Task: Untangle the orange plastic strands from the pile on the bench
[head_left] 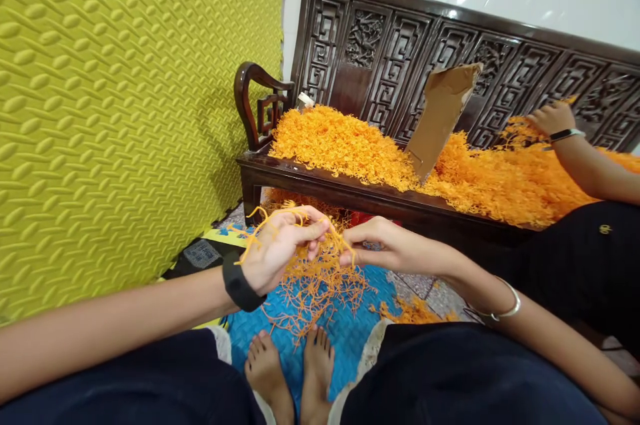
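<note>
My left hand (285,238), palm turned up, pinches an orange branched strand (336,233) between thumb and fingers. Thin ends of similar orange stuff trail over its palm and toward the wrist. Facing it, my right hand (373,243) has thumb and forefinger closed on the other end of the strand, a short gap from the left fingertips. Below both hands, a loose heap of thin orange strands (325,285) is spread on a blue mat (345,338) by my bare feet.
A dark carved wooden bench (320,180) bears a large pile of small orange pieces (340,142), with an upright cardboard piece (443,118) standing in it. At right, another person's hand (553,120) is over more orange pieces. A yellow textured foam mat (125,112) rises at left.
</note>
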A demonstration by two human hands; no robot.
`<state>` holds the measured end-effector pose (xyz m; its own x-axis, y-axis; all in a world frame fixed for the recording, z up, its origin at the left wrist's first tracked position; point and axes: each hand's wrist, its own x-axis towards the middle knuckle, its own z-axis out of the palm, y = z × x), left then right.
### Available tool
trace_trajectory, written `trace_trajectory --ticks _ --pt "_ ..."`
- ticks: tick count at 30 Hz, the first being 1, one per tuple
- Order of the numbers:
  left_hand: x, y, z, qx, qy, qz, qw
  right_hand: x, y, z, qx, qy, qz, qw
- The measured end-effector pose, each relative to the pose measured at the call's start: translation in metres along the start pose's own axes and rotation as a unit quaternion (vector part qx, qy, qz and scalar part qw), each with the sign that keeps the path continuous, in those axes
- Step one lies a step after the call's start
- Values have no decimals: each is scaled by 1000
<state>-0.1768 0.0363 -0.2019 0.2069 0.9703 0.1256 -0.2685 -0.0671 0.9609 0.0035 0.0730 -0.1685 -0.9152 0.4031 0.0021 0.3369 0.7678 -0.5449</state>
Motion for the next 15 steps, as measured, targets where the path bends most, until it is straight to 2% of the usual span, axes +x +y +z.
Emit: trace_trajectory --ticks 2,5,7,10,12,14,15 --pt "2 -1 -1 15 -3 7 1000 -3 3 1 35 -40 9 999" --pt "5 0 -6 59 -17 9 998 -8 9 5 63 -43 22 997" --pt "5 0 -10 103 -42 -4 994 -14 11 5 58 -12 31 998" --pt "2 1 -11 184 -96 4 978 -23 9 1 30 71 49 996" --pt "-3 4 -10 267 -172 28 948 -28 4 -3 1 99 37 994" --pt "-7 8 -10 353 -247 52 901 -33 1 -7 -26 75 9 997" --pt "-9 10 -11 385 -267 59 881 -38 0 -9 -40 58 2 998"
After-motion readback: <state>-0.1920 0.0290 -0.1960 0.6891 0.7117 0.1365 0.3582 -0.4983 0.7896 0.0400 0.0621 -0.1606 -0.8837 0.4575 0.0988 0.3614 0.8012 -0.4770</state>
